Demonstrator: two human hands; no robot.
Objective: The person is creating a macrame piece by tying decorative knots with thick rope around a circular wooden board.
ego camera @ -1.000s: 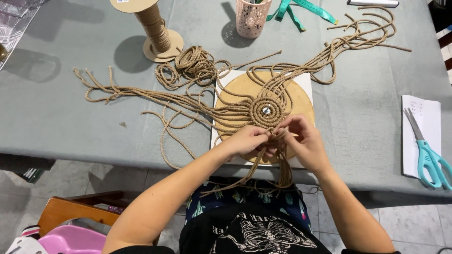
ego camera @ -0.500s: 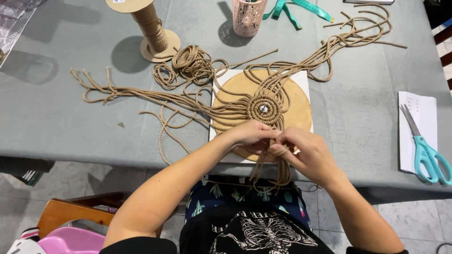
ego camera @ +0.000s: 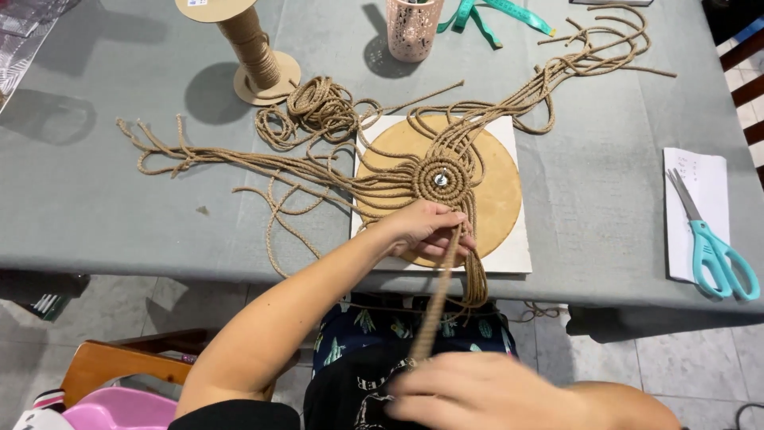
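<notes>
A round tan board [ego camera: 493, 187] on a white square [ego camera: 517, 255] lies on the grey table [ego camera: 95, 215]. Tan cords [ego camera: 318, 171] fan out from a coiled centre [ego camera: 440, 179] pinned on the board. My left hand [ego camera: 426, 231] rests on the board's near edge, fingers closed on the cords there. My right hand [ego camera: 485, 394], blurred, is low near my lap, gripping one taut cord [ego camera: 438, 299] that runs up to my left hand.
A cord spool [ego camera: 251, 48] and a pink cup [ego camera: 414, 28] stand at the back, with a teal tape measure [ego camera: 493, 12] beside them. Teal scissors [ego camera: 716, 251] lie on white paper [ego camera: 688, 191] at the right. A wooden chair with a pink seat [ego camera: 119, 390] is lower left.
My right hand has left the board and pulled a cord down toward my lap, drawing it taut. My left hand stays on the knot at the board's near edge.
</notes>
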